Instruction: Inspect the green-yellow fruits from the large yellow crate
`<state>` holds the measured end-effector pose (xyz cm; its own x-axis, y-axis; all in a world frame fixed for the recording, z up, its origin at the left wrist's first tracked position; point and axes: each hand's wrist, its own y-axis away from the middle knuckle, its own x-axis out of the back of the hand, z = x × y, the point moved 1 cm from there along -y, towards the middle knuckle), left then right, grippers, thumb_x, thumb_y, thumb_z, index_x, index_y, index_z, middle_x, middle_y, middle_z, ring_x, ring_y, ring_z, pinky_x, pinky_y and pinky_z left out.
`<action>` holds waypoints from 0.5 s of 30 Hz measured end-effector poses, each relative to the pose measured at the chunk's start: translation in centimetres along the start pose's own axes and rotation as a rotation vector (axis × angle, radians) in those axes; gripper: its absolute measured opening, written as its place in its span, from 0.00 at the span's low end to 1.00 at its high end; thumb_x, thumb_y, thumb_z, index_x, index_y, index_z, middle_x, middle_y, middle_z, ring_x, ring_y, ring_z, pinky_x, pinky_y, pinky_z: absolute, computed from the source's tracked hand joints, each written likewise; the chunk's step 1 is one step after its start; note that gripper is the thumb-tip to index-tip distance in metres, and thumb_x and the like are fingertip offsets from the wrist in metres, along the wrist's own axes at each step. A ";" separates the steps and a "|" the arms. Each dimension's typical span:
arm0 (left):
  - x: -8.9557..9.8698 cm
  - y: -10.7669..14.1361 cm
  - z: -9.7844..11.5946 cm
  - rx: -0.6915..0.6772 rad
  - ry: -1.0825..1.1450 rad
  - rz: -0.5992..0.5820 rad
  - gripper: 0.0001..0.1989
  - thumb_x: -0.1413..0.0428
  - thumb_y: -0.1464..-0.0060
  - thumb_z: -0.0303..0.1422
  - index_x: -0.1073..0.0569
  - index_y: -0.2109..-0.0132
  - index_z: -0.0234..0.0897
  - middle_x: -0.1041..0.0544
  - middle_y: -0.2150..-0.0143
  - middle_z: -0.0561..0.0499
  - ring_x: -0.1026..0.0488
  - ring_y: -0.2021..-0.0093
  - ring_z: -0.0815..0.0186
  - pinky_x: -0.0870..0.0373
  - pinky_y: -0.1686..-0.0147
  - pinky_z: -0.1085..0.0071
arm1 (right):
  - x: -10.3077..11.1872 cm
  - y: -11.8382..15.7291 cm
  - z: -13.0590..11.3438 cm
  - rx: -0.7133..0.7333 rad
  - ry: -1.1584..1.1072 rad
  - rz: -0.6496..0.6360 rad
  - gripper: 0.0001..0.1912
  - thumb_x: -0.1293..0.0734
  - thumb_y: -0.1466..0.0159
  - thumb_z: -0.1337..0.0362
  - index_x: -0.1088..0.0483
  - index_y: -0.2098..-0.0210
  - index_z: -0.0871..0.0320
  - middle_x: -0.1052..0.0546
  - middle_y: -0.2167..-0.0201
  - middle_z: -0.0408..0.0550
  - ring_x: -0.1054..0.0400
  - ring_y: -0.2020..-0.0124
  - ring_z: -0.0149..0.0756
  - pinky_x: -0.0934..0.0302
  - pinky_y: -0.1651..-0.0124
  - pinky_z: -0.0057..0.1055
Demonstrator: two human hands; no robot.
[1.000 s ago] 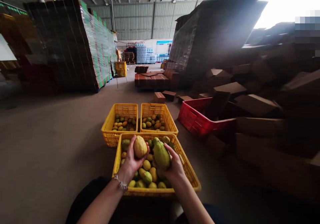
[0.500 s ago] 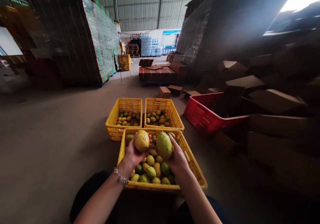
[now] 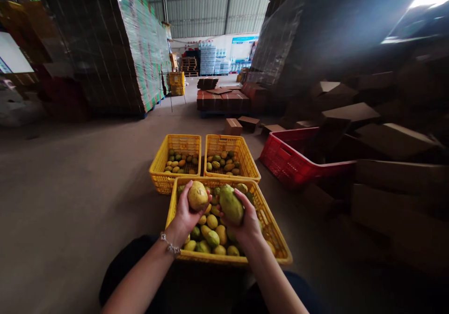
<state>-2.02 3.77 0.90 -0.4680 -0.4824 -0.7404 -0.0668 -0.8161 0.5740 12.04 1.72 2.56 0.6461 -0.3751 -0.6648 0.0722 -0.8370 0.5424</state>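
Note:
My left hand (image 3: 185, 208) is closed round a smooth, rounded yellow fruit (image 3: 198, 196) with a small brown mark on its face. A larger, oval green fruit (image 3: 231, 205) with a faintly ridged skin is tilted in my right hand (image 3: 249, 218), the fingers wrapped round its side and underneath. Both hands are over the near yellow crate (image 3: 275, 232), where several yellow and green fruits (image 3: 212, 238) lie piled. My forearms and hands hide part of the pile.
Behind the near crate, a left yellow crate (image 3: 164, 183) and a right yellow crate (image 3: 249, 162) hold more fruit. To the right stands a red crate (image 3: 280, 157) beside heaped cardboard boxes (image 3: 396, 138). Farther off are flat cardboard stacks (image 3: 222, 102) and a tall wrapped stack (image 3: 140, 56).
The green fruit has turned in my right hand and tilts more to one side. The yellow fruit has shifted slightly left with my left hand. The camera view has moved a little.

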 end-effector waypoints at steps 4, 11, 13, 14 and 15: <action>0.2 -0.2 -0.4 0.063 -0.045 0.034 0.12 0.43 0.40 0.39 0.26 0.53 0.37 0.22 0.70 0.49 0.23 0.74 0.64 0.25 0.69 0.67 | 0.1 0.0 -0.2 -0.044 -0.013 -0.003 0.16 0.41 0.32 0.58 0.27 0.67 0.60 0.20 0.79 0.52 0.28 0.83 0.36 0.35 0.83 0.27; 0.7 -1.0 -1.0 0.177 -0.046 -0.056 0.19 0.54 0.36 0.32 0.29 0.44 0.27 0.21 0.69 0.45 0.22 0.72 0.62 0.26 0.69 0.68 | 0.2 -0.6 0.2 -0.056 -0.020 0.052 0.17 0.43 0.30 0.61 0.28 0.69 0.60 0.21 0.81 0.47 0.30 0.86 0.34 0.37 0.84 0.26; 0.7 -1.0 -0.8 0.137 -0.047 -0.058 0.18 0.53 0.37 0.31 0.28 0.45 0.28 0.20 0.69 0.45 0.22 0.72 0.62 0.25 0.67 0.68 | 0.4 -0.7 0.3 -0.059 -0.027 0.085 0.16 0.42 0.30 0.61 0.29 0.71 0.59 0.22 0.82 0.46 0.30 0.86 0.34 0.36 0.83 0.27; 0.6 -0.9 -0.7 0.125 -0.049 -0.066 0.18 0.52 0.38 0.31 0.27 0.46 0.29 0.20 0.69 0.45 0.22 0.72 0.62 0.25 0.66 0.68 | 0.5 -0.8 0.4 -0.068 -0.028 0.093 0.16 0.42 0.31 0.61 0.29 0.71 0.58 0.22 0.83 0.46 0.29 0.85 0.35 0.35 0.82 0.28; 0.5 -0.8 -0.6 0.120 -0.051 -0.074 0.17 0.52 0.38 0.32 0.27 0.47 0.29 0.20 0.68 0.44 0.22 0.71 0.61 0.25 0.66 0.68 | 0.6 -0.9 0.4 -0.081 -0.025 0.095 0.15 0.42 0.31 0.61 0.30 0.71 0.58 0.22 0.83 0.45 0.29 0.85 0.36 0.35 0.82 0.29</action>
<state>-1.71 3.93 -0.14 -0.5016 -0.4033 -0.7653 -0.2058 -0.8037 0.5584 12.09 2.07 1.45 0.6335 -0.4622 -0.6205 0.0736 -0.7623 0.6430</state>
